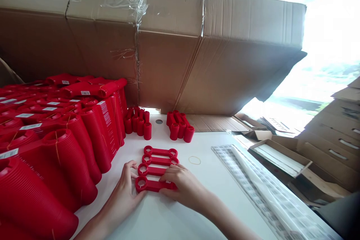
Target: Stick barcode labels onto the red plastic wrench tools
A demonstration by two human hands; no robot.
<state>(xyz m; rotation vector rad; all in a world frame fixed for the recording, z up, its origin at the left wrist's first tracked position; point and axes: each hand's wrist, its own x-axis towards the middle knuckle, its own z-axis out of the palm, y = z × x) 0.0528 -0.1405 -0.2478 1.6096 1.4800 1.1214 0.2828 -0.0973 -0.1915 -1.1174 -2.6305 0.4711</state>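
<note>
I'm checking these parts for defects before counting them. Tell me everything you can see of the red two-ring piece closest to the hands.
The red two-ring piece is a straight bar with a round ring at its left end, and it looks like glossy moulded plastic. It lies flat on the white table, nearest the person in a row of similar pieces, next to the adjacent piece. The left hand touches its left ring. The right hand covers its right end, hiding any ring there. No damage shows.

head-worn view, facing forward and down, close
</note>
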